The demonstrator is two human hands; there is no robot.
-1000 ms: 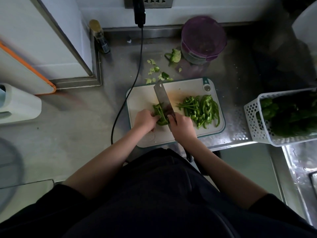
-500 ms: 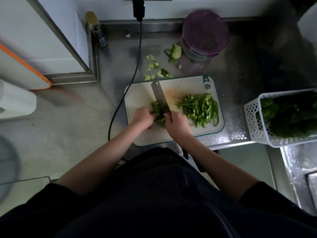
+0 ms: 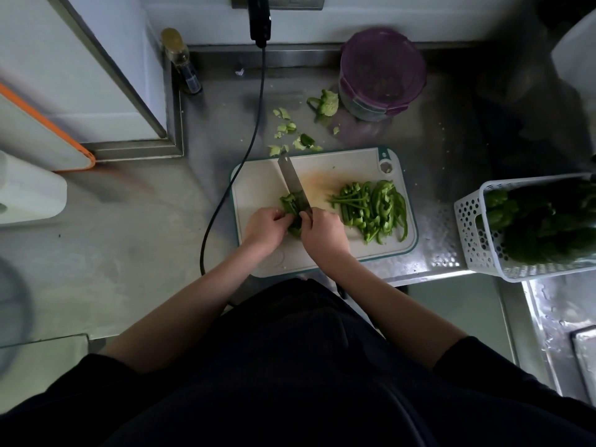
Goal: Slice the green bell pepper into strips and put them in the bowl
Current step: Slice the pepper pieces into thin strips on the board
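Two hands meet at the middle of the cutting board [image 3: 258, 185]: the right hand [image 3: 324, 235] is wrapped round the handle of a cleaver [image 3: 292, 185], its blade running toward twelve o'clock, and the left hand [image 3: 266, 227] has its fingers curled down on the uncut piece of green bell pepper [image 3: 290, 206], pinning it just beside the blade. Whether the edge is already in the flesh is hard to tell in this dim light. At three o'clock from the hands lies a loose heap of cut strips [image 3: 371, 211], still on the board. Trimmings [image 3: 290, 130] and the pepper core [image 3: 324, 104] are scattered on the steel counter at twelve o'clock, beside a purple-lidded container [image 3: 382, 69]; a white basket of greens [image 3: 477, 240] stands at three o'clock. Pepper wall of this kind looks light, crisp and glossy-skinned, so it will likely skate under a blade; hold it flat, knuckles forward. Strips should scoop up easily by the handful.
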